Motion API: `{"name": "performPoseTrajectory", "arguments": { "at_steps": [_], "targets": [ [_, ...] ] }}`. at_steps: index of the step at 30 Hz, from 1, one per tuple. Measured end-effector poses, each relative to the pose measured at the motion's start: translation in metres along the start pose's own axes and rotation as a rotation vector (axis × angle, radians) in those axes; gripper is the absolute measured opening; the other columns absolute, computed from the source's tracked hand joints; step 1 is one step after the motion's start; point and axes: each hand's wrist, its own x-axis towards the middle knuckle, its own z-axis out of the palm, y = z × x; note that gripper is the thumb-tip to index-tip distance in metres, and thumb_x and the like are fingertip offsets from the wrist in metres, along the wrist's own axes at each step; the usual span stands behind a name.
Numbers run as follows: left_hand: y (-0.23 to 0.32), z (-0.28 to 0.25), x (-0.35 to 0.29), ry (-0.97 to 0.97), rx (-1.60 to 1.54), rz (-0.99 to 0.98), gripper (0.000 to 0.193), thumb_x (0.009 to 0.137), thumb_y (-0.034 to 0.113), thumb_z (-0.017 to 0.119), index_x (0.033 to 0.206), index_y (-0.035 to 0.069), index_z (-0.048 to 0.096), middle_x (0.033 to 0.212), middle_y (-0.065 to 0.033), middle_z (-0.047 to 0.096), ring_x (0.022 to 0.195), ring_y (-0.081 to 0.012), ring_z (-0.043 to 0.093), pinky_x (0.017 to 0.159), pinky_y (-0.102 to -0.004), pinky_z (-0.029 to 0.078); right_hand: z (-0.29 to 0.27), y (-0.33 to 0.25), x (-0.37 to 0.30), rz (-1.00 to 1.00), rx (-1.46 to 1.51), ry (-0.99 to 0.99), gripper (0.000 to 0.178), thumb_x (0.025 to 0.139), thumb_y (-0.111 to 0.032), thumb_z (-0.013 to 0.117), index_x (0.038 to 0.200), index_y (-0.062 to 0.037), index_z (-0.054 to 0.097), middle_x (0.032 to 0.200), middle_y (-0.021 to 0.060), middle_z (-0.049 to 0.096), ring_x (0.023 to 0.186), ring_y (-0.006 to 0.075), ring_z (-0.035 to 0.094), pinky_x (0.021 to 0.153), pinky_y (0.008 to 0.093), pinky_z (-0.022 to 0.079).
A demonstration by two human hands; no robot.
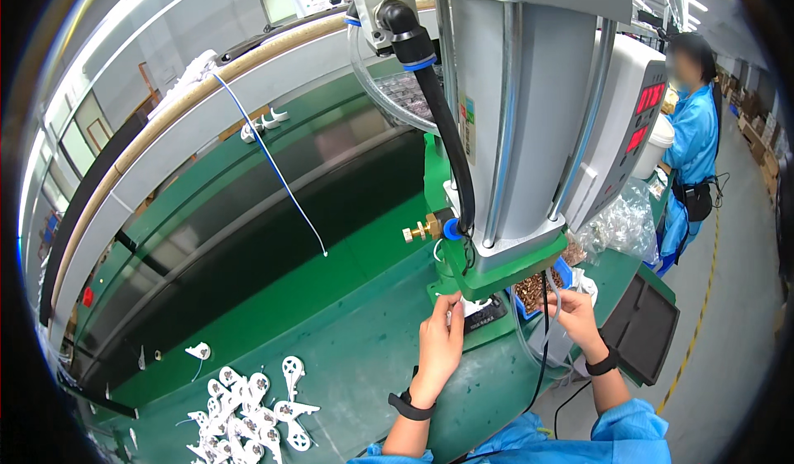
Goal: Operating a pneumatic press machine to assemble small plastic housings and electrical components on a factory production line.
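Note:
My left hand (442,340) is at the base of a green and grey pneumatic press (521,133). Its thumb and fingers are closed at the edge of a white plastic part (473,306), which lies in the black fixture (486,315) under the press head. My right hand (571,317) is at the side of a blue bin (529,305) filled with small copper-coloured pieces (536,290). Its thumb and fingertips are pinched together. Whatever they hold is too small to make out, and a hanging clear tube and a black cable pass in front.
A pile of white plastic parts (240,414) lies on the green bench (356,381) at left. Behind runs a dark conveyor belt (331,191) with a blue-white cord (281,174) hanging over it. At right are a plastic bag (620,224), a black crate (641,323) and a co-worker (695,141) in blue.

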Motion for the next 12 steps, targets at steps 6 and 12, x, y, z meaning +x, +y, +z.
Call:
{"name": "performPoseTrajectory", "arguments": {
  "at_steps": [6, 12],
  "targets": [
    [0.001, -0.001, 0.001, -0.001, 0.038, -0.044, 0.02, 0.09, 0.011, 0.046, 0.104, 0.0, 0.055, 0.058, -0.0131, 0.052, 0.043, -0.0182, 0.048, 0.045, -0.0301, 0.037, 0.034, -0.036, 0.036, -0.22, -0.225, -0.288, 0.014, 0.077, -0.006, 0.066, 0.089, 0.0008, 0.064, 0.075, 0.0035, 0.062, 0.066, 0.0094, 0.055, 0.059, 0.0214, 0.043],
    [-0.001, 0.0, 0.002, -0.016, 0.039, -0.028, 0.021, 0.09, 0.012, 0.047, 0.108, 0.003, 0.054, 0.058, -0.0153, 0.052, 0.044, -0.0201, 0.05, 0.046, -0.0305, 0.038, 0.065, -0.035, 0.066, -0.315, -0.291, -0.434, 0.018, 0.084, -0.015, 0.062, 0.099, -0.0074, 0.062, 0.077, 0.004, 0.061, 0.067, 0.011, 0.056, 0.06, 0.0201, 0.044]
  ]
}}
